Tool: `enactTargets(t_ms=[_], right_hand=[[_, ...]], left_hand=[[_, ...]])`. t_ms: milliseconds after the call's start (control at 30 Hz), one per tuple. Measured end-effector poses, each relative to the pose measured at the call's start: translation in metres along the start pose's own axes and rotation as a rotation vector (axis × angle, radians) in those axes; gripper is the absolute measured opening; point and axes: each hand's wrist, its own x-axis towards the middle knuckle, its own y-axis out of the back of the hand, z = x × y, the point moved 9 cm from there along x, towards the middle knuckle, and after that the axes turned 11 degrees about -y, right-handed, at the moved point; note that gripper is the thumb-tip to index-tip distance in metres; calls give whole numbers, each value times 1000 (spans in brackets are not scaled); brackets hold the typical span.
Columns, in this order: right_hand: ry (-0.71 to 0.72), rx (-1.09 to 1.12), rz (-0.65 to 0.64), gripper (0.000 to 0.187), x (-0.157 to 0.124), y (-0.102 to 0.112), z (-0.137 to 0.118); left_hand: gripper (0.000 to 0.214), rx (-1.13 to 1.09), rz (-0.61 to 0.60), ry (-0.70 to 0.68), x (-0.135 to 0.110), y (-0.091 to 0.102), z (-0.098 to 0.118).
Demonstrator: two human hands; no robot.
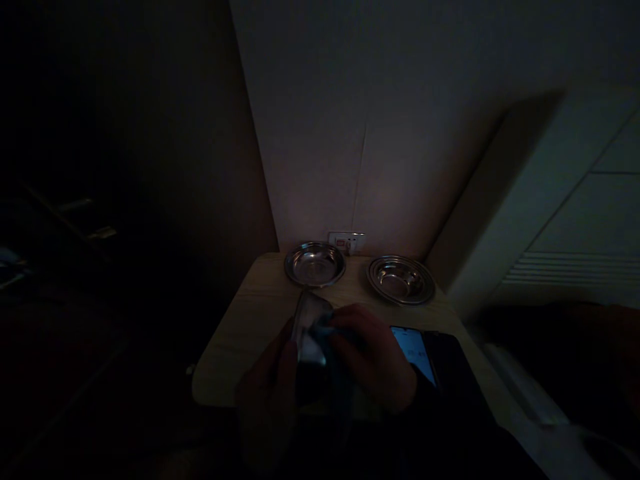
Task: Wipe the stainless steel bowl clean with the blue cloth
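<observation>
In dim light, my left hand [270, 393] is closed on the edge of a shiny metal dish [311, 312], held tilted up above the front of the table. Its full shape is lost in shadow, so I cannot tell whether it is a plate or a bowl. My right hand [375, 357] grips a bluish cloth [327, 332] and presses it against the face of the dish. The cloth's lower part hangs down into the dark.
A small wooden table [227, 343] bears a round metal plate [315, 265] at the back left and stacked metal dishes [401, 280] at the right. A lit phone [414, 353] lies beside my right hand. A wall socket [347, 241] sits behind.
</observation>
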Motion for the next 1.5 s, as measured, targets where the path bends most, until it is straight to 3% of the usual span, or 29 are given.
enactTargets(t_ms=[100,200,333,433,567,700,833,1033,1200,1367,1500], right_hand=[[-2,-29,55,12,1,7,1],[27,-28,-51,16,-1,-1,-2],[-9,-84,51,12,-1,7,1],[44,-74,-42,18,-3,-3,-5],[52,-121,39,14,-5,1,-10],[156,-108,-16,19,-9,-6,-20],[103,-110,91,16,-8,0,-17],[186,-116,124,21,-41,-2,-34],[166,-144,217,28,-56,16,-22],[235,-201,235,29,-64,7,-32],[231,-262,219,22,-39,0,-42]], left_hand=[[44,-8,27,18,-3,1,-3],[42,-12,30,51,-5,0,-7],[40,-32,11,85,-7,-3,-10],[41,-30,28,63,-7,-2,-10],[43,-10,27,62,-6,-2,-9],[43,-17,40,41,-3,-1,-6],[44,-12,80,66,-7,3,-10],[43,7,125,30,-4,10,-2],[43,-67,197,33,-7,17,0],[44,-198,93,2,-14,2,-12],[40,-169,-27,-34,-14,-11,-17]])
